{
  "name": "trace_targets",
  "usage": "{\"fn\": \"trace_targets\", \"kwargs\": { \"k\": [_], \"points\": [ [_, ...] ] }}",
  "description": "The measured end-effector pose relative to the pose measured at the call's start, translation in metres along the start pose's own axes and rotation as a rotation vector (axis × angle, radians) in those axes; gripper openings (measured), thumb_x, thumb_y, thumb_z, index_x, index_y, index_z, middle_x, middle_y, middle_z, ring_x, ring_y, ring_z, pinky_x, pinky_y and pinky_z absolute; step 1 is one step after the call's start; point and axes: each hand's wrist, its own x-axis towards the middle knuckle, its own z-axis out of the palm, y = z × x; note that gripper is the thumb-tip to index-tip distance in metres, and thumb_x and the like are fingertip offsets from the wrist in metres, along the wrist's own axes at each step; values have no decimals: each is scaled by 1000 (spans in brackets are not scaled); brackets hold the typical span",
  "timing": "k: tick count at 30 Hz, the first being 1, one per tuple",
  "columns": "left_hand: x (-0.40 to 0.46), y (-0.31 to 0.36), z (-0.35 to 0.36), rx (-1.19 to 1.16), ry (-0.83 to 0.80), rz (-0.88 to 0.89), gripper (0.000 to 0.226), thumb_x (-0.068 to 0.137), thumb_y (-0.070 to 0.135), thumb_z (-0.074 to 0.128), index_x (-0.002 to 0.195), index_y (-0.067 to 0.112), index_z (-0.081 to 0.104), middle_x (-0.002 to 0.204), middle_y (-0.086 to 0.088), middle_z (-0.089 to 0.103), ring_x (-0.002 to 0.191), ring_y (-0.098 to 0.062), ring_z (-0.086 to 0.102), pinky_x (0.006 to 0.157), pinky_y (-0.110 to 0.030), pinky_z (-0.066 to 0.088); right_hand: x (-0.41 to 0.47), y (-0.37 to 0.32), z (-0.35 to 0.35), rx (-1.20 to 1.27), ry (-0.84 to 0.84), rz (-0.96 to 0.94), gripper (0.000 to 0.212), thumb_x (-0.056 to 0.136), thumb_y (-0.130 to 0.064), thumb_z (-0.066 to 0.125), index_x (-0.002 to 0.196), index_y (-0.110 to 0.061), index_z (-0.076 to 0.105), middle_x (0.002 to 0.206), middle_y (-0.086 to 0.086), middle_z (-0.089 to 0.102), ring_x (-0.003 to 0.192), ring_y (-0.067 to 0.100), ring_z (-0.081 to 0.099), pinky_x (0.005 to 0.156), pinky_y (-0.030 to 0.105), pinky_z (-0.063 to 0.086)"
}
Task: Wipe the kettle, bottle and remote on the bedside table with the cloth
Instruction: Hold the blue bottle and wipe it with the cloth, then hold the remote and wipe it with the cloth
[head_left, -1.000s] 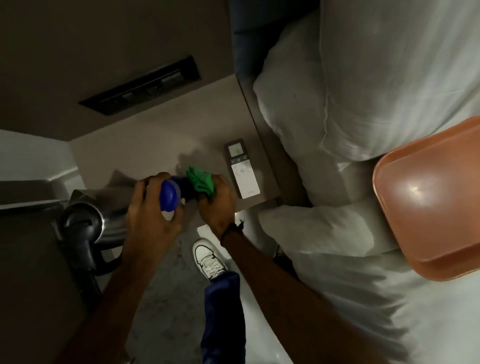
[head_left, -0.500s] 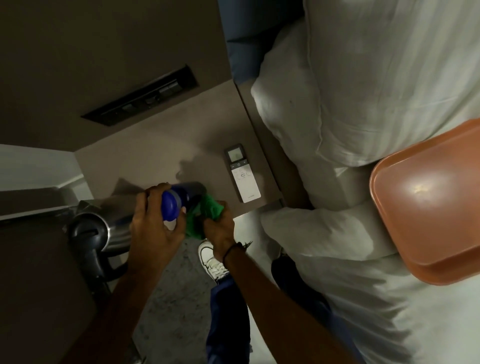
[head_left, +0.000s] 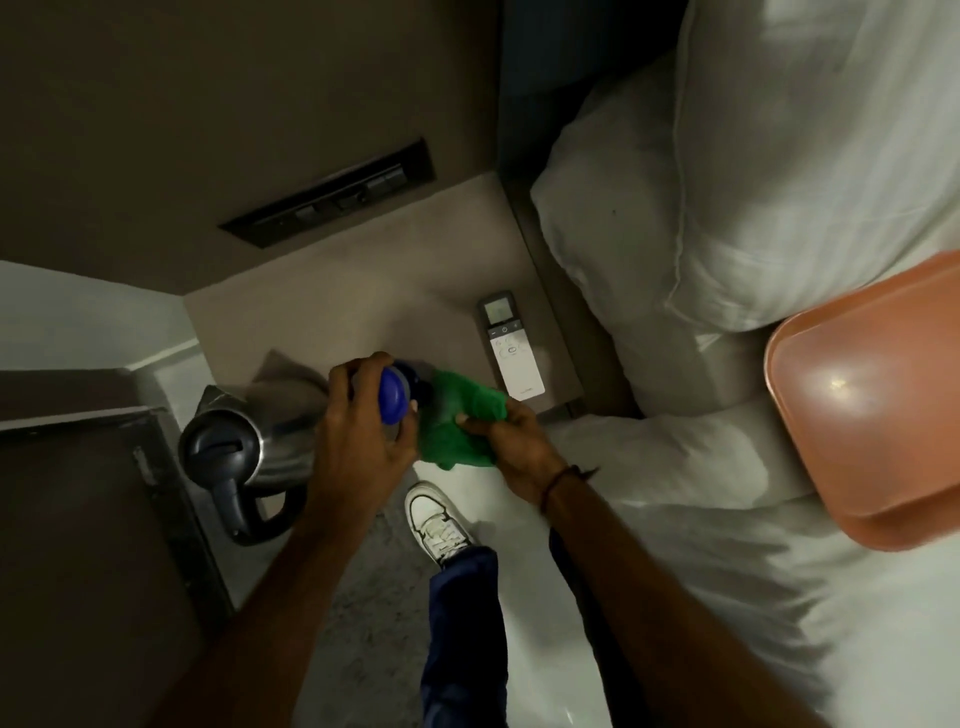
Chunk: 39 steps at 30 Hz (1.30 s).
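My left hand (head_left: 358, 441) grips a bottle with a blue cap (head_left: 393, 397) over the front edge of the bedside table (head_left: 363, 291). My right hand (head_left: 511, 449) holds a green cloth (head_left: 457, 431) pressed against the right side of the bottle, covering most of its body. A steel kettle (head_left: 249, 441) with a dark lid and handle stands at the table's front left corner, just left of my left hand. A white remote (head_left: 511, 351) lies flat near the table's right edge, beyond my right hand.
A dark switch panel (head_left: 332, 195) is set in the wall behind the table. White pillows (head_left: 727, 208) and bedding lie to the right, with an orange tray (head_left: 872, 384) on the bed. My white shoe (head_left: 439, 522) stands on the floor below the table.
The green cloth has slid from the far end of the bottle down along its side towards me and now spreads wider. My right hand moved with it; my left hand keeps its grip.
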Motion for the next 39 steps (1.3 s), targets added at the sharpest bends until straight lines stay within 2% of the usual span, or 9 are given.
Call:
{"fn": "trace_targets", "kwargs": {
  "k": [5,9,12,14,19,25,32,36,39],
  "points": [
    [-1,16,-4,-42,-90,-123,69,83,18,77,144,15,45,149,-16,42,132,-39,52,110,-50,48,-24,-32,-38,-78,188,-40,45,88,6,62,130,-4,52,124,21,61,83,20,65,50,23,59],
    [-5,39,6,249,65,-62,72,84,46,66,145,14,44,159,-20,35,151,-44,24,126,-57,-1,-15,-58,-71,-114,272,-66,46,90,3,58,132,-16,50,130,15,58,108,30,62,86,46,58],
    [-11,64,47,137,139,196,50,91,31,63,134,7,54,139,-19,55,130,-35,52,112,-54,46,2,-78,-88,-146,288,-78,44,91,1,58,131,-17,52,127,15,62,103,30,64,72,39,59],
    [-9,75,80,-69,32,89,43,92,23,63,131,6,56,133,-17,60,119,-31,62,94,-44,60,14,-89,-96,-184,278,-114,42,91,2,58,128,-17,54,123,15,64,92,26,68,62,35,62],
    [18,72,147,-353,-47,-416,48,95,20,64,141,11,49,142,-14,51,133,-34,55,100,-45,58,41,-107,-98,-436,243,-228,44,90,7,53,122,-24,58,122,11,64,106,31,66,86,51,60],
    [44,63,196,-234,-30,-381,66,91,45,66,144,13,46,140,-13,51,128,-33,51,93,-47,57,80,-130,-63,-960,11,-572,38,95,2,50,134,-2,50,138,18,55,126,30,54,109,39,43],
    [39,58,218,-234,-61,-352,57,97,26,61,147,7,43,145,-16,47,127,-35,50,98,-46,52,112,-128,-30,-1634,-198,-881,38,86,-2,59,124,-4,64,133,21,58,123,39,49,105,35,30],
    [37,58,217,-237,-35,-350,57,98,29,60,145,1,45,144,-20,50,125,-37,53,95,-43,53,114,-124,-43,-1867,-315,-817,44,87,-1,57,129,-11,60,142,12,52,130,35,42,111,36,32],
    [37,59,217,-246,-16,-336,58,97,28,62,148,7,44,144,-16,51,123,-34,54,90,-41,55,115,-135,-59,-1821,-296,-794,36,86,8,53,118,-3,68,131,23,58,117,32,51,102,26,42]
  ]
}}
